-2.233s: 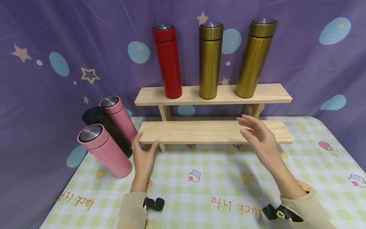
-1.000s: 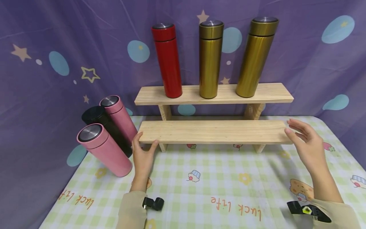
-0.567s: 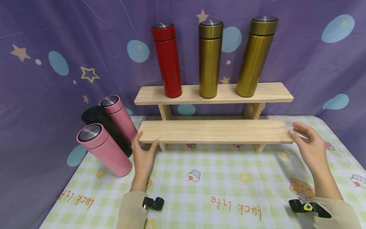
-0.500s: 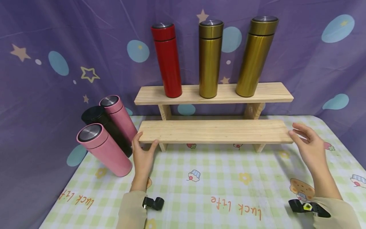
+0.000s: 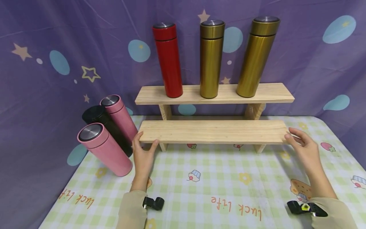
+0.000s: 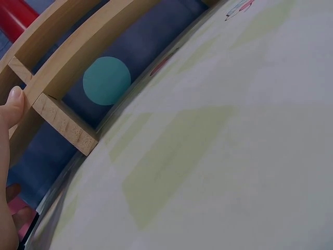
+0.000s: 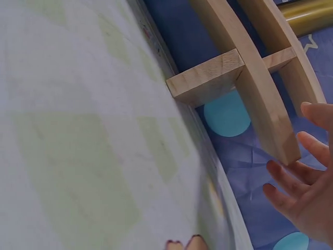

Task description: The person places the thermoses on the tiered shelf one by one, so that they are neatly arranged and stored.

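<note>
A two-tier wooden shelf (image 5: 211,131) stands on the table in the head view. My left hand (image 5: 144,159) grips the left end of its lower board, thumb on the front edge; in the left wrist view that thumb (image 6: 15,101) lies against the wood. At the lower board's right end is my right hand (image 5: 308,154), its fingertips at the corner. The right wrist view shows its fingers (image 7: 283,179) spread, not wrapped round the board. On the upper board stand a red thermos bottle (image 5: 168,63) and two gold thermos bottles (image 5: 211,63), (image 5: 256,60).
Left of the shelf, close to my left hand, stand a pink thermos bottle (image 5: 107,152), a black one (image 5: 114,132) and another pink one (image 5: 123,117). A checked cloth (image 5: 223,187) covers the table. A purple curtain (image 5: 103,38) hangs behind.
My right hand has moved from in front of the lower board out past its right end, then slightly back in to the corner. The left hand and the bottles have stayed put.
</note>
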`<state>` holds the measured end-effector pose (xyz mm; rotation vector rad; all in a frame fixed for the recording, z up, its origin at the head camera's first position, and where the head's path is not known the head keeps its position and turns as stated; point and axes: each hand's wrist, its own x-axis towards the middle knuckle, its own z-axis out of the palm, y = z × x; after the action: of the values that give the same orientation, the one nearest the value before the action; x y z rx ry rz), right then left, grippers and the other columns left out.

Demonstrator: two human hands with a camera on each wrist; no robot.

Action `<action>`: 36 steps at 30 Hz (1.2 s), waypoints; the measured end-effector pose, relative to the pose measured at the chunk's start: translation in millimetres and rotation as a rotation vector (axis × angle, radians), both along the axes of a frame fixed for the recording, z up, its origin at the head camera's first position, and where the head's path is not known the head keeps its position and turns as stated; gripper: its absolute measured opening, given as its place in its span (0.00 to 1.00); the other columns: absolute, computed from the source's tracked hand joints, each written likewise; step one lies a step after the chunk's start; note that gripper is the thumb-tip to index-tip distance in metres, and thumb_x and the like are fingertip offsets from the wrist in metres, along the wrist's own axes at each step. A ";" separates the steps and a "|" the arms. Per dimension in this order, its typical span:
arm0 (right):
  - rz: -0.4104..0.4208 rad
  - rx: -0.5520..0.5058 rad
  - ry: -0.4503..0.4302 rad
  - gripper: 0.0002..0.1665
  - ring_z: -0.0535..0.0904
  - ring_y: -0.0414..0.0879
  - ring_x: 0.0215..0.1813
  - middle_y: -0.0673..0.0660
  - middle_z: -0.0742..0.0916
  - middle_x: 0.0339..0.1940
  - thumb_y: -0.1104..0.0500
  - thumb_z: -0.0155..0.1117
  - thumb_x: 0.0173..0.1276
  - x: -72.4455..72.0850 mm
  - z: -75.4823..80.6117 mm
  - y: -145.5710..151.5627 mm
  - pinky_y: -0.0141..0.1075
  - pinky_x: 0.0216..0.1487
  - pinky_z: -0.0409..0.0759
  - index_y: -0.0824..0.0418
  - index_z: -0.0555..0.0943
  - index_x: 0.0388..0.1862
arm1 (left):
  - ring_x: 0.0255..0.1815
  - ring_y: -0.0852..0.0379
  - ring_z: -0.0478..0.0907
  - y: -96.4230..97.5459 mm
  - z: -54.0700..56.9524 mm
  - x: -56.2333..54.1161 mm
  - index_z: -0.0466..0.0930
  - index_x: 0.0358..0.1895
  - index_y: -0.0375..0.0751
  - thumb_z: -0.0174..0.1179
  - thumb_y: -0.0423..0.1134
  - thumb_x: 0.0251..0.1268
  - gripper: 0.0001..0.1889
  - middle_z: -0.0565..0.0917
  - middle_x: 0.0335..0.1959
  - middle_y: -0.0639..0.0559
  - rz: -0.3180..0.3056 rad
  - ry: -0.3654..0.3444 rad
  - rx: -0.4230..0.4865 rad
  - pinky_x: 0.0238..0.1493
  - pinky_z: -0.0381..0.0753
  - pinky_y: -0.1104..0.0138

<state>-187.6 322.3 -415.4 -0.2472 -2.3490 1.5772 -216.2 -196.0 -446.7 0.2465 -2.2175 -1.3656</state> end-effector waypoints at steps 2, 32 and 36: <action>0.005 -0.003 -0.029 0.33 0.72 0.22 0.47 0.33 0.78 0.55 0.47 0.63 0.72 0.2 -1.6 0.6 0.15 0.41 0.68 0.54 0.71 0.72 | 0.71 0.43 0.61 0.4 0.0 0.2 0.62 0.71 0.48 0.71 0.54 0.59 0.40 0.62 0.72 0.47 -0.001 0.000 0.000 0.66 0.62 0.45; 0.061 0.024 -0.139 0.41 0.70 0.26 0.46 0.60 0.52 0.80 0.40 0.60 0.71 -3.6 -11.0 -2.7 0.18 0.40 0.74 0.47 0.60 0.79 | 0.72 0.44 0.59 3.2 3.3 0.9 0.62 0.71 0.43 0.70 0.52 0.60 0.40 0.58 0.73 0.47 0.002 -0.003 -0.028 0.69 0.61 0.47; 0.067 0.028 -0.151 0.42 0.71 0.26 0.45 0.61 0.51 0.80 0.39 0.59 0.71 -4.7 -10.3 -3.0 0.18 0.39 0.74 0.47 0.59 0.79 | 0.72 0.44 0.60 4.6 5.1 2.4 0.62 0.71 0.43 0.70 0.51 0.61 0.39 0.58 0.73 0.47 0.006 -0.020 -0.016 0.69 0.61 0.48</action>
<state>-192.3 319.3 -425.7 -0.2944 -2.5164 1.6064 -213.8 -191.4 -441.7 0.2617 -2.2414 -1.3480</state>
